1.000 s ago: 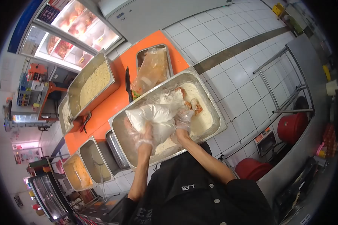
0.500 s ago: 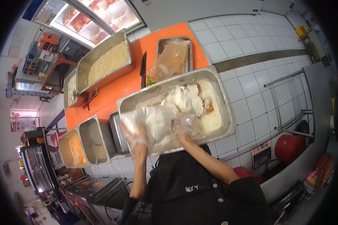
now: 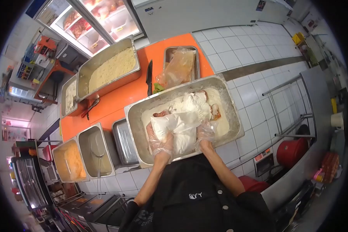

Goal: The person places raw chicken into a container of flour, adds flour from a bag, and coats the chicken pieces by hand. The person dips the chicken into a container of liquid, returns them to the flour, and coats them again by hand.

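Observation:
A clear plastic bag of white powder (image 3: pixel 176 129) is held over a large metal pan (image 3: pixel 236 129). My left hand (image 3: pixel 160 141), in a clear plastic glove, grips the bag's left side. On the right, my right hand (image 3: pixel 207 133), gloved too, has its fingers closed at the bag's other end. White flour-like powder (image 3: pixel 224 125) covers the pan's floor. Reddish-orange pieces (image 3: pixel 215 112) lie in it beyond my hands, partly coated, with a white heap (image 3: pixel 197 103) over some of them.
On the orange table (image 3: pixel 120 100) are a knife (image 3: pixel 149 79), a small tray (image 3: pixel 197 63) with a plastic bag, red-handled tongs (image 3: pixel 91 108) and a deep pan of crumbs (image 3: pixel 114 69). At the near left stand an orange-filled container (image 3: pixel 73 162) and a container with a strainer (image 3: pixel 98 149).
The bag has gone from tilted and moving to lying more level between both hands. More white powder covers the pieces than a second ago. The camera view has shifted.

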Motion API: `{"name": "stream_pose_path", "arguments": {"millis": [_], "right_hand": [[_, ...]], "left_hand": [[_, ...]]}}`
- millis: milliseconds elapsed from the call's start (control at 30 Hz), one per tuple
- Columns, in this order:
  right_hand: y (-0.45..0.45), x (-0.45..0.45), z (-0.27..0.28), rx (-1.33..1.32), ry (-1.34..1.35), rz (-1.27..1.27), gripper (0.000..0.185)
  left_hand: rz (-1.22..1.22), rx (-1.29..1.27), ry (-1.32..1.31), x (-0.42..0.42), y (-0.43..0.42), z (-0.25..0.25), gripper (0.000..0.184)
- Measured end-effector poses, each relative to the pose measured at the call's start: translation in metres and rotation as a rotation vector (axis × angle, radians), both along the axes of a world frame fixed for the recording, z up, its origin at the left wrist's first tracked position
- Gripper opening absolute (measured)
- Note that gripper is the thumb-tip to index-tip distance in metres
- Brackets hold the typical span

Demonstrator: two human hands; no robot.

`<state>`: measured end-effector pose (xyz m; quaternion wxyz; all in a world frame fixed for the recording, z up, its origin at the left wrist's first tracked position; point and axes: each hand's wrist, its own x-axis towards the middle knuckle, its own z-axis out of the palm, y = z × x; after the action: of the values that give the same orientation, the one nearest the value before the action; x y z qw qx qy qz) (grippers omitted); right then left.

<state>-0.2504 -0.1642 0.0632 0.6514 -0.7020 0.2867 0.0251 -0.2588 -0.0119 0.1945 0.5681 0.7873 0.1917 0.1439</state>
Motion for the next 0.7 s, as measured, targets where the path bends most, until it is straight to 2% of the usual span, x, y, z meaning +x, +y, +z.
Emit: {"name": "stream_pose_path", "arguments": {"millis": [33, 67, 100, 167, 200, 267, 300, 367, 400, 433, 467, 500, 567, 600, 633, 667, 700], "right_hand": [[-0.001, -0.003, -0.011, -0.306, -0.079, 0.101, 0.019], [-0.003, -0.002, 0.012, -0.484, -0.146, 0.123, 0.014], [-0.002, -0.001, 0.029, -0.498, -0.163, 0.119, 0.014], [0.002, 0.000, 0.056, -0.541, -0.325, 0.190, 0.012], [0.008, -0.001, 0.072, -0.550, -0.338, 0.196, 0.012], [0.025, 0.000, 0.098, -1.021, -0.472, 0.428, 0.011], [0.034, 0.003, 0.105, -1.026, -0.488, 0.437, 0.011], [0.044, 0.012, 0.117, -0.823, -0.408, 0.392, 0.011], [0.037, 0.014, 0.100, -0.875, -0.556, 0.383, 0.012], [0.027, 0.016, 0.062, -0.884, -0.574, 0.406, 0.012], [0.017, 0.016, 0.011, -0.939, -0.523, 0.348, 0.016], [0.027, 0.013, 0.012, -0.869, -0.374, 0.414, 0.022], [0.047, 0.005, 0.014, -0.759, -0.055, 0.540, 0.033], [0.068, -0.005, 0.018, -0.270, -0.009, 0.295, 0.035], [0.082, -0.012, 0.022, 0.215, 0.054, 0.030, 0.036], [0.088, -0.011, 0.027, 0.097, 0.151, 0.016, 0.036], [0.084, -0.013, 0.011, 0.094, 0.149, 0.008, 0.036]], "left_hand": [[-0.006, -0.073, -0.012, -0.008, 0.006, -0.008, 0.060], [0.035, -0.089, -0.006, -0.009, 0.023, -0.040, 0.059], [0.034, -0.103, -0.025, -0.011, 0.038, -0.060, 0.059], [0.013, -0.520, 0.005, -0.017, 0.068, -0.095, 0.065], [-0.048, -0.420, 0.049, -0.017, 0.086, -0.119, 0.073], [0.029, -0.447, 0.053, -0.020, 0.095, -0.141, 0.074], [0.046, -0.384, 0.063, -0.023, 0.097, -0.147, 0.074], [0.070, -0.330, 0.060, -0.026, 0.100, -0.125, 0.074], [-0.025, -0.232, 0.108, -0.025, 0.102, -0.096, 0.074], [-0.107, -0.136, 0.163, -0.026, 0.105, -0.066, 0.074], [-0.147, -0.179, 0.177, -0.022, 0.112, -0.038, 0.074], [-0.044, 0.234, -0.034, -0.018, 0.110, -0.078, 0.068], [-0.193, 0.012, 0.144, -0.023, 0.107, 0.000, 0.067], [-0.272, 0.001, 0.138, -0.024, 0.109, 0.007, 0.065], [-0.236, -0.006, 0.146, -0.017, 0.112, 0.007, 0.065], [-0.200, -0.050, 0.095, -0.008, 0.113, 0.006, 0.063], [-0.183, -0.095, 0.038, -0.004, 0.112, 0.006, 0.060]]}}
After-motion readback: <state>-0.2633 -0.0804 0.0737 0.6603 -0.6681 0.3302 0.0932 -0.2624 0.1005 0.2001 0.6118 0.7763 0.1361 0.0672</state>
